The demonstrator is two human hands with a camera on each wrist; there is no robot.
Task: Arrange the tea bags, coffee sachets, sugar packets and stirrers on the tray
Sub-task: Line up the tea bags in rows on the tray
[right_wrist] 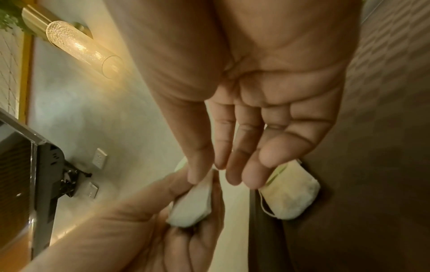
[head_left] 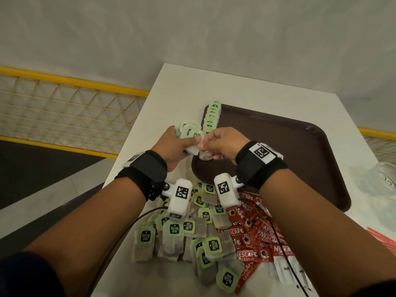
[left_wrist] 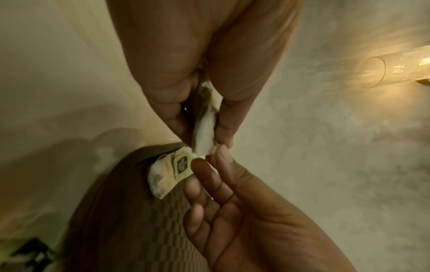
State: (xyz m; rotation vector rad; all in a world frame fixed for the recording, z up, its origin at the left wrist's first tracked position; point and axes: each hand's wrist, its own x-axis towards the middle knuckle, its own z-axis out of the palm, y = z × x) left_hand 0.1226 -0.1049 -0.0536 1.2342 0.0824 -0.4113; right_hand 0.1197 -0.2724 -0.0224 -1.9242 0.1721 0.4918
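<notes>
My left hand [head_left: 192, 142] [left_wrist: 206, 141] grips a bunch of green-tagged tea bags [head_left: 188, 133] above the near-left corner of the brown tray [head_left: 289, 146]. My right hand [head_left: 203, 145] [right_wrist: 207, 171] pinches the top corner of the nearest white tea bag [right_wrist: 193, 202] [left_wrist: 202, 125] in that bunch. Another tea bag [right_wrist: 291, 193] [left_wrist: 170, 173] sits just under the right fingers at the tray's corner; whether they touch it I cannot tell. A row of tea bags [head_left: 211, 116] stands along the tray's left side.
Loose tea bags [head_left: 188, 236] are heaped on the white table in front of the tray. Red coffee sachets [head_left: 257, 236] lie to their right, white sugar packets [head_left: 287, 269] nearer me, red stirrers [head_left: 383, 239] at the right edge. A glass [head_left: 381, 181] stands right of the tray.
</notes>
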